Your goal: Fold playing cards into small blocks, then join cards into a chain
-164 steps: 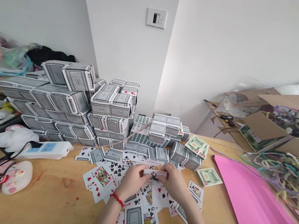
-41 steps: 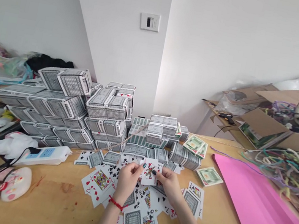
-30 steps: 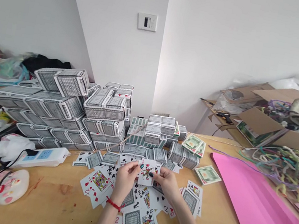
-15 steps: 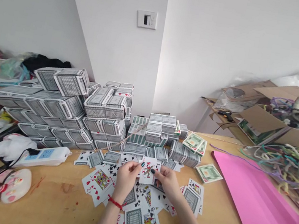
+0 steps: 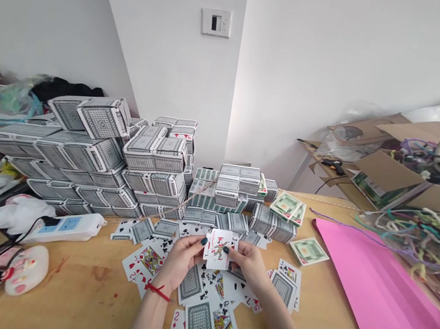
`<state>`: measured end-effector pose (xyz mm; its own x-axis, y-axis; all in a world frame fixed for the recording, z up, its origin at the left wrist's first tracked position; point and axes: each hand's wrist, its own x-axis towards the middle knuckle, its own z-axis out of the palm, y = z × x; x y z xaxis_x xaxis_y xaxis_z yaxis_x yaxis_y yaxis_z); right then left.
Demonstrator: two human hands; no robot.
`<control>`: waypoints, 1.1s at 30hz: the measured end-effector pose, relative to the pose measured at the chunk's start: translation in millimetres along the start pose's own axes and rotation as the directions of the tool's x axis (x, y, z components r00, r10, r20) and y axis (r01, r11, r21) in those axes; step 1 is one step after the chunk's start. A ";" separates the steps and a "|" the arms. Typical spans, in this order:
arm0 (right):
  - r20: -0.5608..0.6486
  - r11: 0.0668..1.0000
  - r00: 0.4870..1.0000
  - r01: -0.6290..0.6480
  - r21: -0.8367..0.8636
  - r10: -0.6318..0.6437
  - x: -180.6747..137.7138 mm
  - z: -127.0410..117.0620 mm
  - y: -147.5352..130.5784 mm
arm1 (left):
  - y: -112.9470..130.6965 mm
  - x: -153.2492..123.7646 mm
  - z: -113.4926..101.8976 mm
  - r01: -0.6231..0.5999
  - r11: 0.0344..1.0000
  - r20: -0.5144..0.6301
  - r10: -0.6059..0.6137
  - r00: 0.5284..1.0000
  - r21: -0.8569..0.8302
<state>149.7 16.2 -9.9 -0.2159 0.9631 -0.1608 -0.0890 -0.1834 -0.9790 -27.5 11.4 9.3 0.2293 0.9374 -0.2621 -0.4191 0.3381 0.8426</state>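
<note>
My left hand [image 5: 181,258] and my right hand [image 5: 247,264] hold a small stack of playing cards [image 5: 219,249] between them, upright over the table, with a joker facing me. The left thumb and fingers pinch its left edge, the right fingers pinch its right edge. A red string circles my left wrist. Below the hands, loose cards [image 5: 205,298] lie scattered on the wooden table [image 5: 85,299], some face up, some showing green patterned backs.
Stacked card boxes [image 5: 97,157] fill the back left and middle. A white power strip [image 5: 64,224] and a pink-white toy [image 5: 24,276] lie at the left. A pink paper sheet [image 5: 375,297] and a tangle of coloured pipe cleaners [image 5: 428,241] lie at the right, cardboard boxes behind.
The cards were held flat and low between both hands 5.5 s ago; now they stand upright with the joker showing. Over the last second the hands barely shifted; the view drifted slightly.
</note>
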 end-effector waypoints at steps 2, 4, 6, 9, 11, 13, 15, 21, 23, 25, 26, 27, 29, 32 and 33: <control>0.019 1.000 1.000 -0.001 0.017 0.001 -0.3 0.0 -0.9 | 0.9 -0.8 0.1 0.022 1.000 0.009 -0.022 1.000 -0.022; 0.032 1.000 0.999 -0.002 0.026 0.001 -0.6 -0.5 -1.1 | 1.1 -0.8 0.2 0.038 0.999 0.014 -0.038 0.999 -0.024; 0.036 1.000 0.999 -0.005 0.026 0.004 -1.0 -1.1 -1.0 | 1.3 -0.4 0.2 0.056 0.998 0.021 -0.056 0.998 -0.014; 0.033 1.000 0.999 -0.013 0.020 0.012 -2.0 -1.7 -1.0 | 1.9 -0.3 0.0 0.082 0.997 0.046 -0.081 0.996 -0.001; 0.034 1.000 0.999 -0.016 0.024 0.015 -2.5 -1.6 -1.1 | 2.4 -0.6 0.4 0.091 0.996 0.067 -0.090 0.994 0.000; 0.039 0.999 0.999 -0.016 0.037 0.014 -3.0 -1.3 -1.5 | 2.8 -1.0 1.2 0.095 0.996 0.083 -0.094 0.992 0.000; 0.051 0.999 0.999 -0.018 0.046 0.016 -3.2 -0.8 -2.2 | 3.1 -1.4 2.5 0.094 0.996 0.095 -0.094 0.991 -0.001; 0.070 0.999 0.997 -0.025 0.036 0.022 -2.9 -0.2 -4.4 | 3.3 -1.4 6.3 0.101 0.995 0.117 -0.101 0.988 0.005; 0.078 0.999 0.997 -0.023 0.029 0.021 -2.8 -0.7 -4.2 | 2.7 -1.2 6.9 0.096 0.995 0.103 -0.096 0.990 0.000; 0.086 1.000 0.996 -0.022 0.018 0.020 -3.0 -1.4 -3.9 | 2.4 -1.2 7.2 0.095 0.995 0.091 -0.094 0.991 -0.003; 0.087 1.000 0.996 -0.020 0.012 0.019 -3.2 -1.7 -3.8 | 2.6 -1.3 7.4 0.095 0.995 0.092 -0.095 0.991 -0.002; 0.086 1.000 0.996 -0.019 0.004 0.019 -3.4 -2.0 -3.7 | 2.9 -1.6 7.6 0.096 0.995 0.098 -0.096 0.991 0.001; 0.084 1.000 0.996 -0.019 -0.013 0.020 -3.8 -2.4 -3.8 | 4.0 -2.4 8.0 0.096 0.995 0.116 -0.097 0.988 0.015; 0.088 0.999 0.996 -0.019 -0.029 0.021 -4.0 -3.0 -3.9 | 5.3 -3.4 8.6 0.091 0.995 0.131 -0.095 0.987 0.034; 0.093 0.999 0.995 -0.019 -0.030 0.022 -4.0 -3.2 -3.7 | 5.3 -3.5 8.5 0.092 0.995 0.132 -0.096 0.987 0.037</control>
<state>153.9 13.7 -6.0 -0.3071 0.9364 -0.1697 -0.0554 -0.1956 -0.9791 -23.1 9.3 18.7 0.3828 0.8812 -0.2774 -0.3632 0.4197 0.8319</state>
